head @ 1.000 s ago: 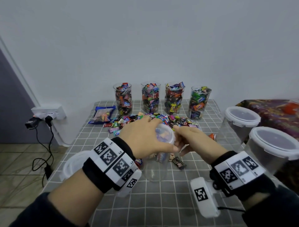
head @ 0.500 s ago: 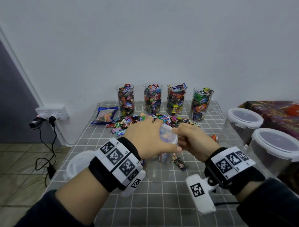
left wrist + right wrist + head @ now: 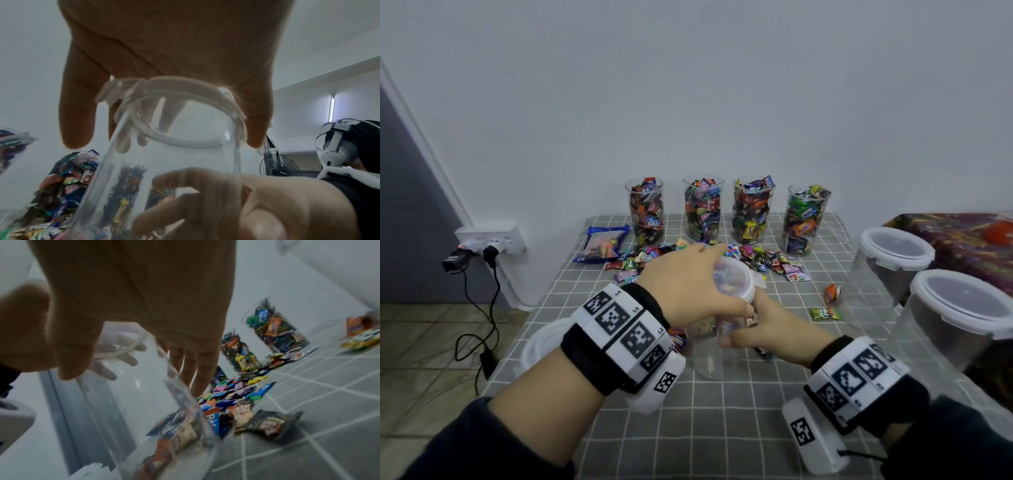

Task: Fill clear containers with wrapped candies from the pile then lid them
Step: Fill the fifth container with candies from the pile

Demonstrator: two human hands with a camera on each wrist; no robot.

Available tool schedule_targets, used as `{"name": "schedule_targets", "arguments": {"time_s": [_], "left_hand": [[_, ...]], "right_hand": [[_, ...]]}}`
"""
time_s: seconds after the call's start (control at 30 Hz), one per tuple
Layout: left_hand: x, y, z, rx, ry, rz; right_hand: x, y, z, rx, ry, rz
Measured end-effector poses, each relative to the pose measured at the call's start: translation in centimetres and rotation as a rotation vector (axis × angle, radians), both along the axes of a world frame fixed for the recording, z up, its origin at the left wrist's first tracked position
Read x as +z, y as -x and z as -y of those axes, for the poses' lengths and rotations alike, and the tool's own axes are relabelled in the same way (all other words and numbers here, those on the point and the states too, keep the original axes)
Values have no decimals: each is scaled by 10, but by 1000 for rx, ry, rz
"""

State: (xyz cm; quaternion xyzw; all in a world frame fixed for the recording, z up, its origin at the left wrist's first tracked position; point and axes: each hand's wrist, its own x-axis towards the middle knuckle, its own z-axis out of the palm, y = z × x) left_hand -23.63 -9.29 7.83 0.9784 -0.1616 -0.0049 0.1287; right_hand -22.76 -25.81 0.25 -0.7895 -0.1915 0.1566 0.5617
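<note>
While your left hand (image 3: 688, 284) grips the lid (image 3: 732, 279) and your right hand (image 3: 763, 325) wraps the empty container (image 3: 705, 356), yank unevenly and it tips toward the candy pile (image 3: 763, 258) at twelve o'clock.

Dark navy long sleeves (image 3: 482, 442), pushed up off both forearms. Each wrist: wide black fabric wristband (image 3: 589, 356) w/ a ring of white square plates (image 3: 626, 325) printed w/ black pixel-pattern markers; right wrist set (image 3: 856, 373) same. Under each wrist a white plastic camera housing (image 3: 810, 437) w/ one marker; thin black cable at the right one. Left wrist view: white head-mounted rig w/ straps (image 3: 337, 144), dark top, white collar.
</note>
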Motion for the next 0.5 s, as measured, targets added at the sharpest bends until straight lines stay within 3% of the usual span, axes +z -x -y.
{"name": "schedule_targets", "arguments": {"time_s": [0.17,0.37,0.5], "left_hand": [[9,-2,-6,28,70,40],[22,-8,-39,34,249,46],[20,-2,-85,142,109,-54]], "right_hand": [[-3,-3,-13,-43,-2,106],[-4,-2,-16,-52,91,98],[0,-2,-16,-36,94,69]]}}
